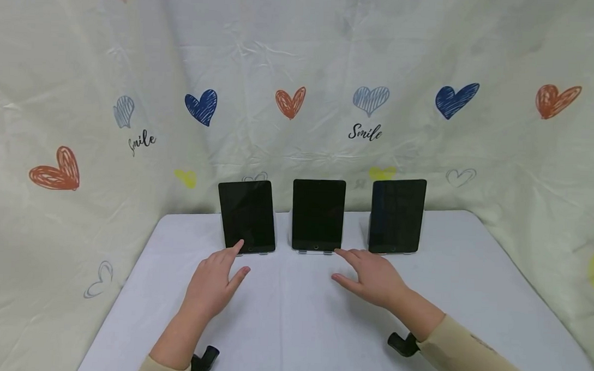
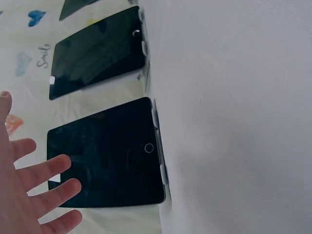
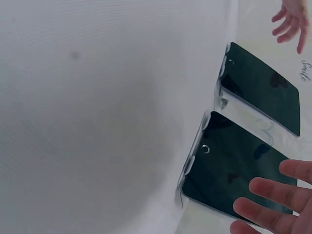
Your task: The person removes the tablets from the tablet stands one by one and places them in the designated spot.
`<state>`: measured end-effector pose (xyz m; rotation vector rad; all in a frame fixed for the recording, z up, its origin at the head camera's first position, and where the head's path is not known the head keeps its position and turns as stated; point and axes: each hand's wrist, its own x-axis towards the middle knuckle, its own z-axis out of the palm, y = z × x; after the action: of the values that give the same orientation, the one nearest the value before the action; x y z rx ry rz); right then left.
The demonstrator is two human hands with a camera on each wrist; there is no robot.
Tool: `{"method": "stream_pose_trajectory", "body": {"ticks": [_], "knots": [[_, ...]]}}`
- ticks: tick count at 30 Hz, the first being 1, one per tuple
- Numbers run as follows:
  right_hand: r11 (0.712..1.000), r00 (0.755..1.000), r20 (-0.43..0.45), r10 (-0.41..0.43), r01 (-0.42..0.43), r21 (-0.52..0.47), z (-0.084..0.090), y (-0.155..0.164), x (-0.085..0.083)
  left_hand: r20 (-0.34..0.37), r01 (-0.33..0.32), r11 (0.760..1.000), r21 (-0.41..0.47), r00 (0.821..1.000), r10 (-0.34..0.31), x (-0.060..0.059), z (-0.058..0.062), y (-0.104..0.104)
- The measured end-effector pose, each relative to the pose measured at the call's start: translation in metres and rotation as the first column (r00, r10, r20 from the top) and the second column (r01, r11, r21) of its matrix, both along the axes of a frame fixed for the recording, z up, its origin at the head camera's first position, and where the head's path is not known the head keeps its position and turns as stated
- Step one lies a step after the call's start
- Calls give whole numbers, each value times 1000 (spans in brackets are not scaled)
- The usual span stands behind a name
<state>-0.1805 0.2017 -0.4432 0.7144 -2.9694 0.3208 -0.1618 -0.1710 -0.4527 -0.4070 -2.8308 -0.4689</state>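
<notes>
Three dark tablets with blank screens stand upright in a row: a left tablet (image 1: 248, 214), a middle tablet (image 1: 318, 213) and a right tablet (image 1: 397, 216). Clear stands (image 1: 316, 253) prop them from below. My left hand (image 1: 214, 283) hovers before the left tablet, its fingertips overlapping the lower screen in the head view. In the left wrist view its fingers (image 2: 51, 195) are spread and hold nothing. My right hand (image 1: 372, 278) reaches toward the lower edges of the middle and right tablets. Its fingers (image 3: 273, 192) are extended and apart, with nothing in them.
A white cloth covers the table (image 1: 282, 327). Behind it hangs a pale curtain (image 1: 321, 50) printed with hearts and "Smile". Black wrist-worn pieces (image 1: 205, 360) show below both forearms, near the beige sleeves (image 1: 468, 355).
</notes>
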Motion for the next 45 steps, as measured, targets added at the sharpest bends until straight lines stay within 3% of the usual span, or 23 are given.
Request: {"method": "stream_pose_trajectory", "body": {"ticks": [16, 26, 32, 45], "knots": [[999, 1000, -3, -7, 6, -36, 5, -16, -7, 30, -31, 997, 67, 999, 30, -8, 0, -2], [996, 998, 48, -35, 39, -85, 4, -29, -17, 121, -95, 988, 120, 989, 81, -17, -2, -9], [994, 996, 80, -32, 40, -106, 3, -36, -20, 139, -113, 988, 108, 985, 97, -21, -2, -13], [984, 990, 113, -81, 97, -147, 2, -56, -30, 143, -97, 988, 119, 987, 80, -32, 2, -17]]}}
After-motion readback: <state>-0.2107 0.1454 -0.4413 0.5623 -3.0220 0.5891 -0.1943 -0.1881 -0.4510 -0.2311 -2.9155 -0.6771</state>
